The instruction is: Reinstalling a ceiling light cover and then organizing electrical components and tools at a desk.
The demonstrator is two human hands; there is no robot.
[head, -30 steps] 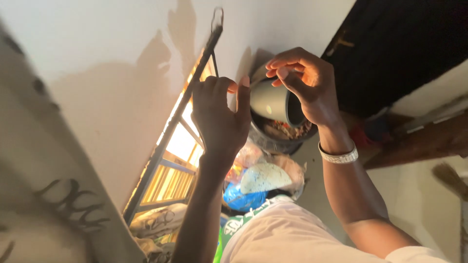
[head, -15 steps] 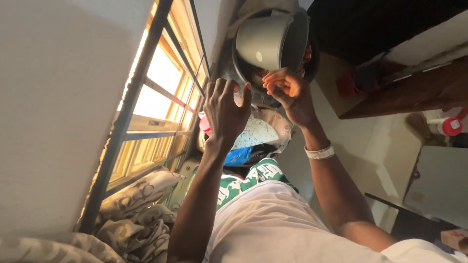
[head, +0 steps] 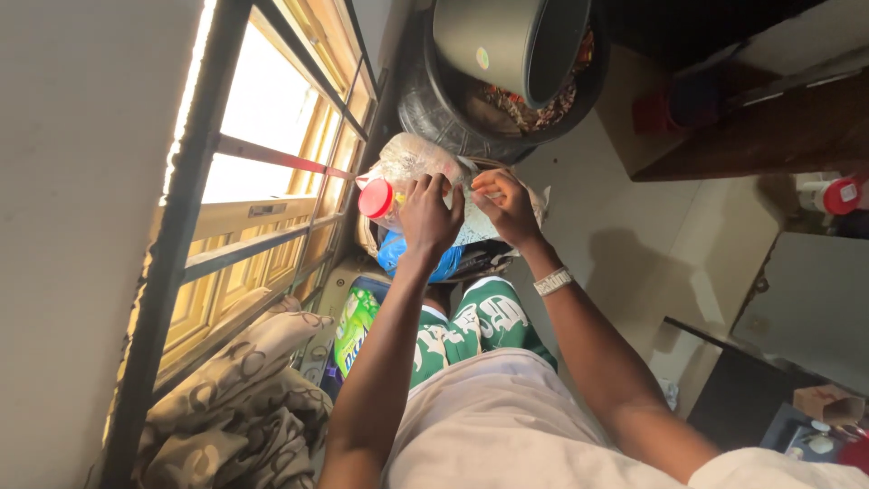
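Both hands [head: 466, 210] have dropped from the pot [head: 509, 41] onto the plastic bag [head: 412, 163].

Person's clothing, head view.
White shirt [head: 507, 426] at 6 o'clock; green shorts [head: 475, 326] with white markings; pale wristband [head: 553, 282] on right wrist.

head view: single camera, worn on the person's head | faces down past white shirt [head: 507, 426] | rolled sideways | close on both hands | no second view
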